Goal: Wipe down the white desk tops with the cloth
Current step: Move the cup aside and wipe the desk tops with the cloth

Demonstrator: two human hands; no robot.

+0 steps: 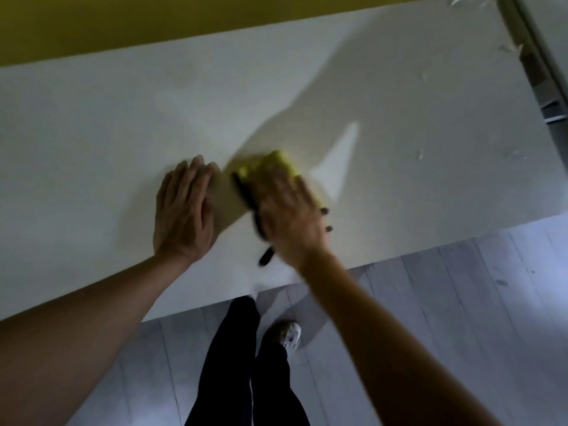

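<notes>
A white desk top (399, 133) fills the upper half of the head view. A yellow cloth (281, 162) lies on it near the middle, blurred by motion. My right hand (292, 210) presses flat on the cloth with fingers spread, covering most of it. A dark, blurred shape (250, 210) shows under the right hand's left edge; I cannot tell what it is. My left hand (184, 210) rests flat on the desk just left of the cloth, fingers straight and together.
A mustard-yellow wall (153, 23) runs behind the desk. The desk's near edge (215, 305) crosses diagonally above a pale plank floor (445, 302). My legs in dark trousers (239, 364) and a shoe (287, 333) stand below. A gap with a dark frame (541, 87) borders the desk's right end.
</notes>
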